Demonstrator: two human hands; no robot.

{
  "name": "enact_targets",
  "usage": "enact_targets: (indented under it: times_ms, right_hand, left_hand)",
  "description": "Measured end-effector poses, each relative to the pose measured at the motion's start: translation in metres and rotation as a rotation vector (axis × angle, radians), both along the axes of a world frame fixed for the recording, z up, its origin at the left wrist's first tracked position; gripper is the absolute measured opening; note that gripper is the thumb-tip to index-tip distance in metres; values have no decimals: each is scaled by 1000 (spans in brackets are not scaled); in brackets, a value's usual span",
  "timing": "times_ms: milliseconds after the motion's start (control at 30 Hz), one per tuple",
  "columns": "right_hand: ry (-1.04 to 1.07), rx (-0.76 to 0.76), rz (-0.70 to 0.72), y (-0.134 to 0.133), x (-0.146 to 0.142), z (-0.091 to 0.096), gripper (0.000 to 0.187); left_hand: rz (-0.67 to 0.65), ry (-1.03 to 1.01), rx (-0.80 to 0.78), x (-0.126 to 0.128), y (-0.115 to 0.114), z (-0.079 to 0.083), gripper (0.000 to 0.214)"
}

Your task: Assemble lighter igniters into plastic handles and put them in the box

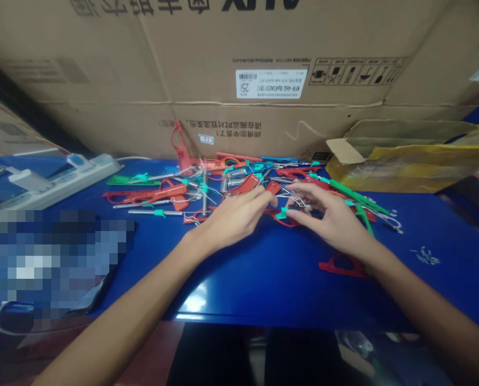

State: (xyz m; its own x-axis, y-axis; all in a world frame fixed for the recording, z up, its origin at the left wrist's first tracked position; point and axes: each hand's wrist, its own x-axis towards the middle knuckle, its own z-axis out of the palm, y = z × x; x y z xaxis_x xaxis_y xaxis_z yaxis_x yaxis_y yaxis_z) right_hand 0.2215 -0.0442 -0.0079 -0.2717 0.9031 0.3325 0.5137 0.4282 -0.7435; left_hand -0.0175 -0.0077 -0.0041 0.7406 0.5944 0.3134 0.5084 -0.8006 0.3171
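Note:
My left hand (241,214) is over the pile at the middle of the table, its fingers bent together beside a red plastic piece (245,185). Whatever is between those fingertips is hidden. Opposite it, my right hand (330,214) curls its thumb and fingers around a small part with a teal-green tab (283,213) and thin pale wires. Around both hands lie several metal rods (149,213) with green tabs and wires, mixed with red plastic handle-shaped pieces (179,145). A green plastic piece (360,197) rests beyond my right hand.
A big cardboard box (143,80) stands along the table's back. An open carton with yellow tape (404,166) is at the right. To the left are a white power strip (74,182) and a pixelated dark item (62,262). One red piece (344,265) lies near my right forearm.

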Motion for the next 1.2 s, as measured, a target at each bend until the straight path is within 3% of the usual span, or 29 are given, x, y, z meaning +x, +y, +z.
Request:
enact_targets:
  times_ms: [167,400,700,933,1200]
  right_hand:
    - [133,-121,52,-4,-7,0,41]
    - [233,-150,55,-5,-11,0,39]
    - [352,-238,116,-1,-11,-5,42]
    - [188,-154,27,4,0,-9,37]
    - [176,-203,17,0,-1,-2,29]
  left_hand:
    - [-11,34,28,3,-3,2,31]
    - [-23,40,50,4,-4,1,41]
    - [-19,70,104,3,0,-2,35]
    - [34,57,91,2,-2,1,33]
    - [22,36,73,1,-2,1,25]
